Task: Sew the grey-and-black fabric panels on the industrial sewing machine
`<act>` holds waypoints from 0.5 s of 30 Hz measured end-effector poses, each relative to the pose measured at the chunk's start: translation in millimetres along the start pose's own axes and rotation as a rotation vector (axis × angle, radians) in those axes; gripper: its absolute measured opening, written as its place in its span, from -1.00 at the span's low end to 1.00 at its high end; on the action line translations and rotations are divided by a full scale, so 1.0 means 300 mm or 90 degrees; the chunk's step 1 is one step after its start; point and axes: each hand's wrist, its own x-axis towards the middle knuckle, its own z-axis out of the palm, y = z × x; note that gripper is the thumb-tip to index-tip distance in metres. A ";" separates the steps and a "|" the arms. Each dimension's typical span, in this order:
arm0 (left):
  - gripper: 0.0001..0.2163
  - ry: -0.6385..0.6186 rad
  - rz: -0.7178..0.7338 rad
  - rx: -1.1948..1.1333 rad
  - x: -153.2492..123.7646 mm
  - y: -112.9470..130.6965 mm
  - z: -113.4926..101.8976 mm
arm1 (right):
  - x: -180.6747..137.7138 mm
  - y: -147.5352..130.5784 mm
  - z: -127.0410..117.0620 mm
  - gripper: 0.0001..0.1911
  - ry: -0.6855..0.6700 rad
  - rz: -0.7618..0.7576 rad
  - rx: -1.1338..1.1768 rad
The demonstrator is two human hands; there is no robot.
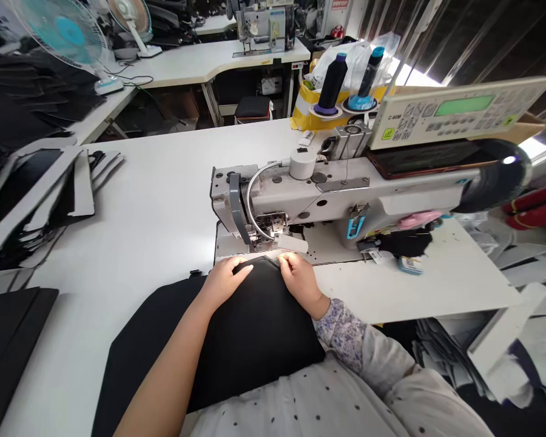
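Currently I log the left hand and right hand, fingers released and flat on the black fabric panel, just before the sewing machine's presser foot.

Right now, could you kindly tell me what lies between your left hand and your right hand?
In the head view, the pointed upper edge of a black fabric piece lies between the left hand and the right hand, and both hands rest on it.

Your black cloth panel: matt, smooth. Your sewing machine head: painted metal, slight gloss. Your desk: smooth white laminate, soft sheen.
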 end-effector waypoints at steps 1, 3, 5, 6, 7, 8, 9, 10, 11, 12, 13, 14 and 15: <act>-0.66 -0.015 -0.006 -0.012 -0.003 0.000 -0.001 | 0.000 0.002 0.000 -0.68 0.014 0.042 0.016; -0.65 -0.036 -0.008 -0.033 -0.007 -0.004 0.000 | 0.002 0.005 -0.009 -0.65 0.010 0.119 0.048; -0.65 -0.038 -0.010 -0.037 -0.008 -0.008 0.001 | 0.008 0.005 -0.031 -0.64 -0.043 0.145 0.119; -0.65 -0.038 -0.014 -0.032 -0.006 -0.010 0.002 | 0.012 0.002 -0.044 -0.64 -0.084 0.141 0.162; -0.65 -0.042 -0.017 -0.024 -0.003 -0.010 0.003 | 0.018 -0.003 -0.059 -0.66 -0.135 0.134 0.196; -0.65 -0.048 -0.018 -0.016 0.001 -0.008 0.004 | 0.025 -0.010 -0.072 -0.67 -0.188 0.129 0.210; -0.65 -0.053 -0.011 -0.009 0.006 -0.004 0.005 | 0.033 -0.019 -0.085 -0.70 -0.243 0.125 0.203; -0.65 -0.056 0.001 -0.007 0.012 0.001 0.007 | 0.042 -0.029 -0.094 -0.73 -0.292 0.120 0.182; -0.65 -0.053 0.017 -0.009 0.017 0.006 0.009 | 0.052 -0.040 -0.101 -0.76 -0.326 0.117 0.153; -0.67 -0.048 0.032 -0.015 0.022 0.012 0.011 | 0.060 -0.050 -0.104 -0.78 -0.341 0.112 0.129; -0.68 -0.043 0.044 -0.021 0.027 0.016 0.014 | 0.067 -0.058 -0.104 -0.78 -0.343 0.103 0.118; -0.69 -0.037 0.048 -0.029 0.030 0.019 0.016 | 0.072 -0.063 -0.100 -0.78 -0.333 0.094 0.126; -0.70 -0.034 0.047 -0.037 0.032 0.021 0.019 | 0.073 -0.063 -0.093 -0.76 -0.319 0.093 0.152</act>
